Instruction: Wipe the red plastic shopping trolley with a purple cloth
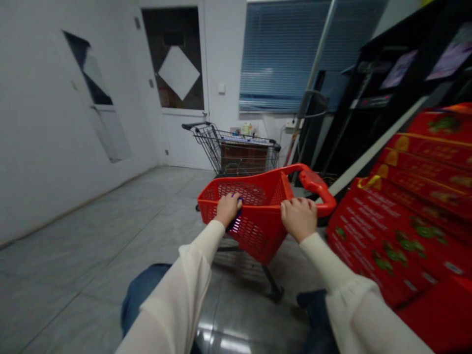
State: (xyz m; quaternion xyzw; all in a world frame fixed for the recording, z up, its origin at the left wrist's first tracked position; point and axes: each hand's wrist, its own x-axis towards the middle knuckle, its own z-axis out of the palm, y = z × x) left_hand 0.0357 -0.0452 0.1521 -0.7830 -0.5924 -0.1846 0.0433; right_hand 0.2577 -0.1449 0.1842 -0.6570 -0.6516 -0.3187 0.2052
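A red plastic shopping cart [261, 231] stands side-on before me, its handle [313, 183] at the right end. My left hand [227, 209] is closed over the near rim of its basket, toward the left. Beside that hand, a small dark blue item [235, 221] shows against the perforated basket wall; I cannot make out what it is or whether the hand holds it too. My right hand [300, 217] grips the same rim at the corner below the handle. Both sets of fingers curl over the edge, partly hidden inside.
Behind the red cart stands a black wire cart [206, 142] carrying a brown box [244, 156]. Stacked red cartons [398, 221] rise close on the right, with a black shelf [368, 98] behind. A white door [184, 137] is at the back; grey tiled floor [110, 221] stretches left.
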